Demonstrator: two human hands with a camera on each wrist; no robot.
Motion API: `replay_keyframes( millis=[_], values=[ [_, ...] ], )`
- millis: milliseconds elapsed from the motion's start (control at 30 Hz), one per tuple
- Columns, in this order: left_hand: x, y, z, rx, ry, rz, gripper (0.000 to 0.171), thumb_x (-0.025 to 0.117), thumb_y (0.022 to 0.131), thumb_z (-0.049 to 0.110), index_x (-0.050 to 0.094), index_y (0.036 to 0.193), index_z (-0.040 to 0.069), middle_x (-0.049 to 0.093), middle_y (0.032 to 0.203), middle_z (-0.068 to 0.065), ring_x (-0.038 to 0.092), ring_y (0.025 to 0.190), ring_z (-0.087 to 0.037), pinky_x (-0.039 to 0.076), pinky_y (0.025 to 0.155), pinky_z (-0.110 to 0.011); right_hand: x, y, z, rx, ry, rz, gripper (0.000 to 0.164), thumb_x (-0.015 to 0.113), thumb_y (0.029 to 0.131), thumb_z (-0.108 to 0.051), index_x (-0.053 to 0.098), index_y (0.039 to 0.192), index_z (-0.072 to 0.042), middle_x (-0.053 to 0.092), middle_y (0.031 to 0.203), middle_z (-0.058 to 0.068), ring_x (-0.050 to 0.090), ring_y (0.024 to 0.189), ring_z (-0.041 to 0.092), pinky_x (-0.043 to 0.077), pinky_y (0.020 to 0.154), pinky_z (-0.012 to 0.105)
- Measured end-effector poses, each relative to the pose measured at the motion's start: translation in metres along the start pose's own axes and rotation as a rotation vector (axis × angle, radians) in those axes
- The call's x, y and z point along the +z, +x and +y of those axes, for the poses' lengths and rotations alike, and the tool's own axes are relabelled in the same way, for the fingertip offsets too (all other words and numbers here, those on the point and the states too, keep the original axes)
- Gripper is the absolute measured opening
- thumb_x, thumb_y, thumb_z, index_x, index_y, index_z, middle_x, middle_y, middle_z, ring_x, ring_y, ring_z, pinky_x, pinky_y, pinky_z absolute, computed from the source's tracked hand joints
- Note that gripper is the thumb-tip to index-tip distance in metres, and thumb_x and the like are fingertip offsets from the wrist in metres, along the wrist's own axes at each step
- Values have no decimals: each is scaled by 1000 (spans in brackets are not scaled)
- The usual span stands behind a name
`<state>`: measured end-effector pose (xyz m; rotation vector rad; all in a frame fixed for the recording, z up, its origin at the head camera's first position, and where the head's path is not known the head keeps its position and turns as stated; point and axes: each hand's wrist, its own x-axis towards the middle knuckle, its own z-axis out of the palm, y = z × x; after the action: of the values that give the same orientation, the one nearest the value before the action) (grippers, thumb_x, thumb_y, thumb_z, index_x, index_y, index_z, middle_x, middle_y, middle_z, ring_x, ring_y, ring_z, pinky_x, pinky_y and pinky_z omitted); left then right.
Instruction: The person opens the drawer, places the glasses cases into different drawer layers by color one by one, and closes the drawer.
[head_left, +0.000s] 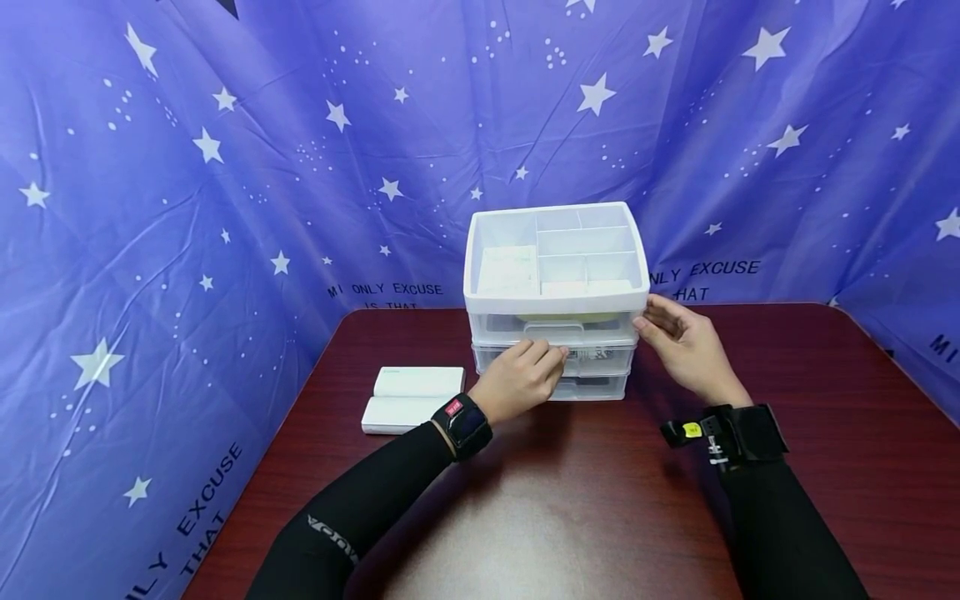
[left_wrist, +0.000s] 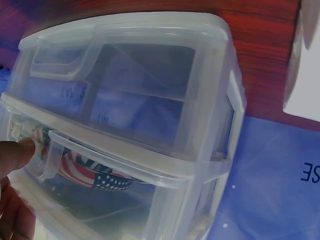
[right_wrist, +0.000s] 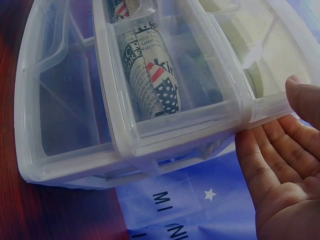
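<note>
A white and clear plastic drawer unit (head_left: 557,303) stands on the table, with a divided tray on top and three drawers below. My left hand (head_left: 519,379) is at the front of the middle drawer (head_left: 618,360), its fingers curled at the handle. In the left wrist view the thumb (left_wrist: 19,154) lies against that handle, the other fingers partly cut off. Through the drawer front shows a flag-and-letter-patterned item (right_wrist: 150,75). My right hand (head_left: 693,350) touches the unit's right side, fingers extended along it and thumb near the top drawer's front.
Left of the unit lies a white two-part object (head_left: 412,383), partly behind the left wrist. The top drawer holds something yellowish-green (right_wrist: 245,55). A dark red table (head_left: 585,517) carries everything; a blue star-printed curtain (head_left: 435,125) hangs behind and at the sides.
</note>
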<state>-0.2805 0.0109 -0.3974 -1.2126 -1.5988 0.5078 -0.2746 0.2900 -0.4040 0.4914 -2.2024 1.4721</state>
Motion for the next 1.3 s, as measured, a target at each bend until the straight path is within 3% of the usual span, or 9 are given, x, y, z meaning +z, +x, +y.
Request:
replay_keyframes(
  millis=[500, 800, 1100, 1300],
  values=[
    [10, -6, 3, 26, 35, 84, 35, 40, 101, 0, 73, 111, 4, 62, 94, -2, 57, 80, -14, 48, 72, -23, 0, -1, 0, -8, 6, -8, 39, 62, 96, -6, 54, 132, 6, 61, 118, 25, 59, 103, 2, 48, 80, 12],
    [8, -7, 4, 23, 45, 94, 31, 43, 100, 1, 72, 112, 3, 62, 92, -1, 56, 78, -13, 49, 71, -22, 1, -3, -24, -16, 9, -11, 37, 60, 95, 0, 52, 129, 14, 59, 115, 32, 58, 100, 1, 48, 79, 11],
    [2, -3, 8, 48, -29, 117, 26, 47, 97, 6, 72, 100, 6, 63, 88, 0, 57, 77, -13, 49, 69, -24, -1, -1, -1, -11, 9, -9, 39, 62, 96, -6, 54, 132, 7, 61, 118, 25, 58, 102, 1, 48, 80, 11],
    [1, -2, 18, 74, -69, 93, 21, 52, 93, 8, 73, 92, 10, 63, 86, 3, 55, 74, -11, 47, 65, -22, -1, -1, 1, -7, 6, -3, 39, 63, 96, -8, 55, 132, 6, 61, 117, 22, 58, 102, 2, 48, 80, 11]
  ],
)
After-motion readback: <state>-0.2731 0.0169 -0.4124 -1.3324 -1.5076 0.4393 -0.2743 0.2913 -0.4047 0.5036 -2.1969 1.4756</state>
